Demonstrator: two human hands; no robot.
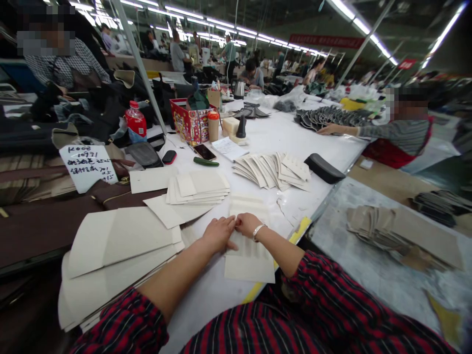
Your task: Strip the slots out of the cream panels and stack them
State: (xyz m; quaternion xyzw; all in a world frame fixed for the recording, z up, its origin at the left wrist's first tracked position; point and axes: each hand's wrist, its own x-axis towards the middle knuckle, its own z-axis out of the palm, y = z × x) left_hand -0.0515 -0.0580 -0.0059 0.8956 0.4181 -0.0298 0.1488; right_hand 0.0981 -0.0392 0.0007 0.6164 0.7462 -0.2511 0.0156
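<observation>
A cream panel with raised strips lies on the white table in front of me. My left hand rests at its left edge, thumb spread away from the fingers. My right hand, with a bracelet at the wrist, is pinched closed over the panel, touching the left fingertips; what it grips is too small to make out. Left of my hands are a stack of small cream pieces and a pile of large cream sheets. Beyond them lies a fanned row of cream pieces.
A black padded piece lies at the table's right edge. Farther back stand a red patterned box, an orange-lidded cup and a red bottle. A person reaches from the right toward dark stacked pieces.
</observation>
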